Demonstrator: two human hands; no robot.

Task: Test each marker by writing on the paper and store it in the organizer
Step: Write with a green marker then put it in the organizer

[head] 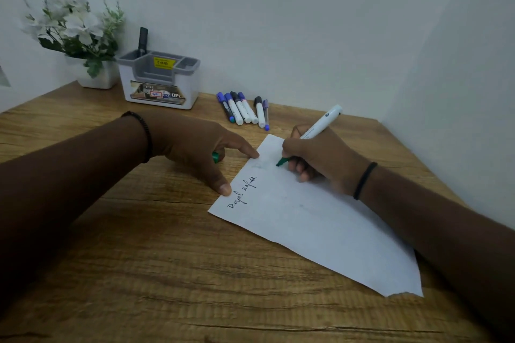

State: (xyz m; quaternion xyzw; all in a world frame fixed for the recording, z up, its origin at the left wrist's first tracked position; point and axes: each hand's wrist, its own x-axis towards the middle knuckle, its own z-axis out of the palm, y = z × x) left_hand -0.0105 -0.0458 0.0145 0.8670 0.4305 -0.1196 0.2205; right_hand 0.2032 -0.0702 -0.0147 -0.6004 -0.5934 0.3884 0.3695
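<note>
A white sheet of paper lies on the wooden desk with black handwriting near its left edge. My right hand grips a white marker with a green tip, and the tip touches the paper's upper part. My left hand presses the paper's left edge with its thumb and forefinger while holding a green cap in its palm. Several capped markers lie side by side behind the paper. A grey and white organizer stands at the back with one black marker upright in its left slot.
A white pot of artificial white flowers stands left of the organizer. White walls close the desk at the back and on the right. The paper's lower right corner is torn.
</note>
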